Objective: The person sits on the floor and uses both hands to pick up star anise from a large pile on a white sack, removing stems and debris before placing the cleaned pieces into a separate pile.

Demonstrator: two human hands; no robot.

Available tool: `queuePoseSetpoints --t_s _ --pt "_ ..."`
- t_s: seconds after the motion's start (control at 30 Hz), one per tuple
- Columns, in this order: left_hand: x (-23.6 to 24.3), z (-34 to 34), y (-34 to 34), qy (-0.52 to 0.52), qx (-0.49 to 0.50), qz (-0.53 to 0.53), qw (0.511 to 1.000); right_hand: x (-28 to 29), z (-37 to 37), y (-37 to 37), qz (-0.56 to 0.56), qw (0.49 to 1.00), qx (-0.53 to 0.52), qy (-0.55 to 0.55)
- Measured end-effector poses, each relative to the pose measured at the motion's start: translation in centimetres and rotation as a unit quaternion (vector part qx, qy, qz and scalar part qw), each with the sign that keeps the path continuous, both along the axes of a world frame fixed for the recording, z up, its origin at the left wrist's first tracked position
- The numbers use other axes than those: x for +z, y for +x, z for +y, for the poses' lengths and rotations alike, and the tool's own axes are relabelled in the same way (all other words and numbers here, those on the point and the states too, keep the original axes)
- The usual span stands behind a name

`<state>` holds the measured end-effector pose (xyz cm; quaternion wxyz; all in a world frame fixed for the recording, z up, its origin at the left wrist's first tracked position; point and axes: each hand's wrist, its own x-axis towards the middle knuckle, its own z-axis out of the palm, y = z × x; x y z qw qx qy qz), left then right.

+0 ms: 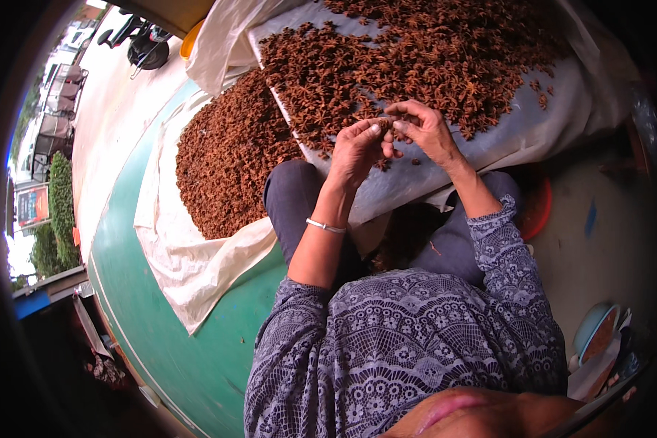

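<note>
My left hand (355,150) and my right hand (428,134) meet over the near edge of a plastic-covered surface (469,155). Their fingertips are pinched around a small brown star anise (387,131), mostly hidden by the fingers. Beyond them spreads a wide layer of loose star anise (445,62), reddish brown. A few single pieces lie just below my fingers, near the surface's edge. A silver bangle (325,226) circles my left wrist.
To the left, a large heap of star anise (230,150) lies on a whitish sheet (190,274) over the green floor (135,241). A red basin (536,208) sits by my right knee, and a light-blue bowl (596,328) at lower right. A motorbike (147,50) stands far left.
</note>
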<state>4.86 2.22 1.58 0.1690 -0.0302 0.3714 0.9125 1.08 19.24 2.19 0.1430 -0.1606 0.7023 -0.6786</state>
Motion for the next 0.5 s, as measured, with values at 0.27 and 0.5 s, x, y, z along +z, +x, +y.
queuePoseSetpoints --t_s 0.27,0.5 --pt "-0.2 -0.1 0.9 -0.056 -0.051 -0.017 0.997 0.2 0.3 0.6 0.222 0.97 0.007 0.098" --pt "-0.4 1.1 2.9 -0.206 0.041 -0.041 0.977 -0.7 -0.5 2.4 0.242 0.951 -0.06 0.186"
